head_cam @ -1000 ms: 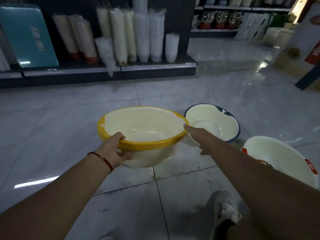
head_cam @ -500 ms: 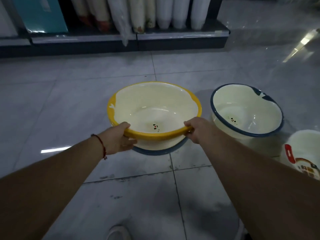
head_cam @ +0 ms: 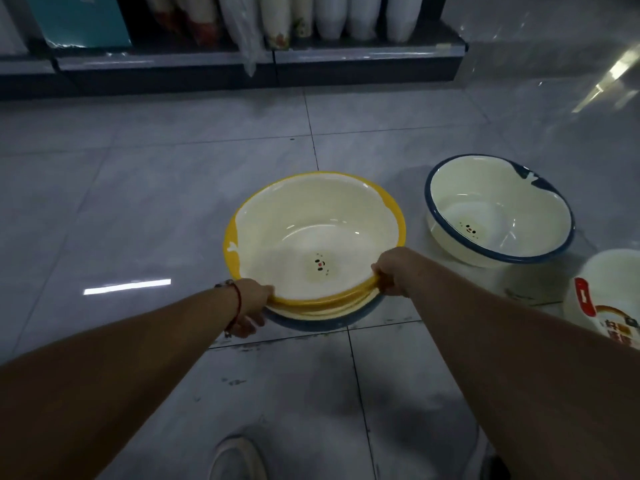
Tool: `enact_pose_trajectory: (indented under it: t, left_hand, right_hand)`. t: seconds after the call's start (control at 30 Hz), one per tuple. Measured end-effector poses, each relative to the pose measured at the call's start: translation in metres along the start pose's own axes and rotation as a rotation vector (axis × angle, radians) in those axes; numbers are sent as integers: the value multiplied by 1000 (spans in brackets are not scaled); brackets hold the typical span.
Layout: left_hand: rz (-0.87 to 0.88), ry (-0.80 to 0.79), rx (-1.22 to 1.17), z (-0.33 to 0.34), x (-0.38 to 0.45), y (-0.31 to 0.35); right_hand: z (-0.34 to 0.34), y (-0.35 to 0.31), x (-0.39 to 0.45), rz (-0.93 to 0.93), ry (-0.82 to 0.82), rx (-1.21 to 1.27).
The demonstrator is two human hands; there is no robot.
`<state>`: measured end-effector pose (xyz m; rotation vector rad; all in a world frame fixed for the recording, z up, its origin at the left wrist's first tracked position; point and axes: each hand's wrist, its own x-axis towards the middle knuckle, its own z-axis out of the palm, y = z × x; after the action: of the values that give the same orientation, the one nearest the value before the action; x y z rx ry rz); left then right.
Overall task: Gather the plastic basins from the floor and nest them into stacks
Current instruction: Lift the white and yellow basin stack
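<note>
A cream basin with a yellow rim [head_cam: 313, 237] sits nested on a low stack on the floor, and a blue rim [head_cam: 322, 322] shows beneath it. My left hand [head_cam: 251, 306] grips the near left rim, and my right hand [head_cam: 393, 271] grips the near right rim. A small face mark is printed on the basin's bottom. A blue-rimmed cream basin [head_cam: 498, 209] stands alone on the floor to the right. A white basin with a red label [head_cam: 606, 299] is cut off at the right edge.
A dark low shelf [head_cam: 242, 64] runs across the back, holding wrapped stacks of white cups and a teal box [head_cam: 79, 19]. Grey floor tiles [head_cam: 138, 202] spread all around. My shoe [head_cam: 239, 459] shows at the bottom edge.
The yellow-rimmed basin was held up in the air and has come down onto the stack with the blue rim. My right hand went from reaching out to gripping the rim.
</note>
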<state>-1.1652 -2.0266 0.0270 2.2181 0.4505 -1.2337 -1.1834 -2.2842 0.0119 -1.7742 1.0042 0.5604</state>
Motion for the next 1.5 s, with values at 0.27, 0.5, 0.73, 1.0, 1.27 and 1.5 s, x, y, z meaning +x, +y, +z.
enact_pose_trajectory:
  t: [0.27,0.5,0.73,1.0,1.27,1.5]
  left_hand:
    - [460,377,1133,1,-35,5]
    - [730,440,793,28,-132,52]
    - [877,276,900,109,-189,71]
    - [792,280,1023,135,-173,103]
    - [879,231,939,162,-151,132]
    - [873,310,951,141,-110,141]
  right_hand:
    - [-22,25,-23,-286,216,-779]
    - [-127,53,-94,-298,226,-728]
    - [-196,105,-145,-205,212,-561]
    - [-225,153,-162,-136,244,-485]
    - [-213,140,-136,-167,280,-512]
    - [-189,149,-54,-172,315,-691]
